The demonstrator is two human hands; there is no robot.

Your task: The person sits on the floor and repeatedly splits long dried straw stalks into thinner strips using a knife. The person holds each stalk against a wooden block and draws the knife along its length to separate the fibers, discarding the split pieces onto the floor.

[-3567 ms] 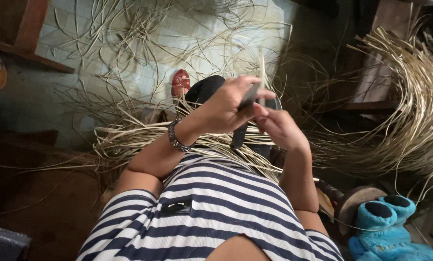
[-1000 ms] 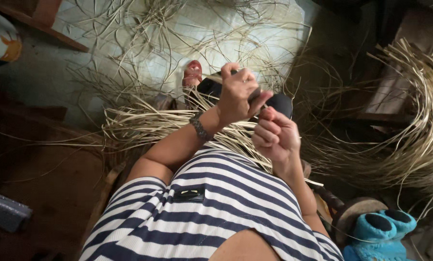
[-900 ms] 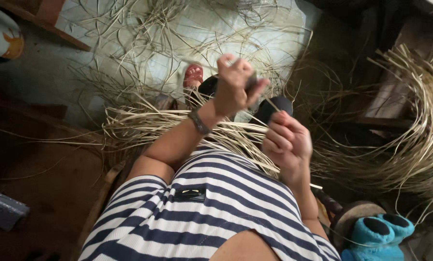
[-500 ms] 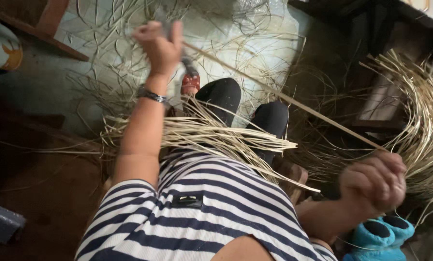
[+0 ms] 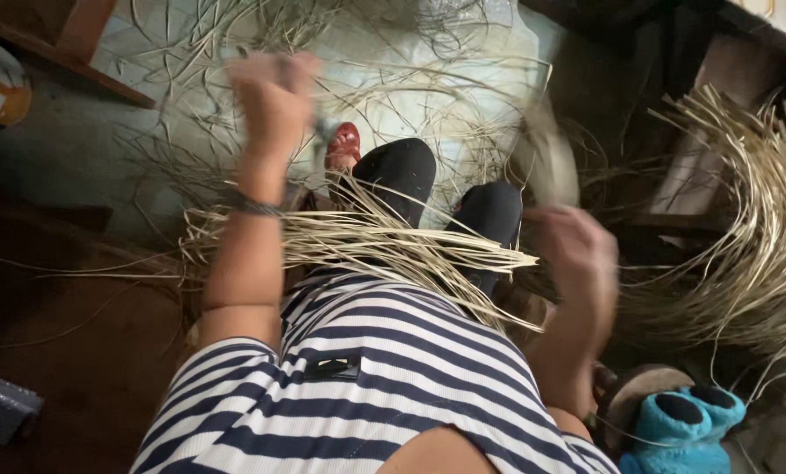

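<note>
My left hand (image 5: pixel 274 96) is raised high over the floor, blurred, its fingers closed around a small dark tool (image 5: pixel 323 133) whose end sticks out below the fist. My right hand (image 5: pixel 577 254) is lower on the right, also blurred, closed on a pale cane strip (image 5: pixel 551 158) that smears upward from it. A bundle of thin pale strips (image 5: pixel 384 246) lies across my lap, over my striped shirt and black-trousered knees (image 5: pixel 401 171). A foot in a red sandal (image 5: pixel 344 145) shows just beyond the knees.
Loose strips are scattered over the pale floor (image 5: pixel 191 132). A large curved heap of strips (image 5: pixel 761 254) fills the right side. A blue fabric item (image 5: pixel 682 430) and a round wooden piece (image 5: pixel 638 395) sit at lower right. Dark wooden furniture (image 5: pixel 50 53) stands at the left.
My hands, together over the knees a second ago, have pulled apart. The left went up and left. The right swung out right, then came back up toward the knees with the strip.
</note>
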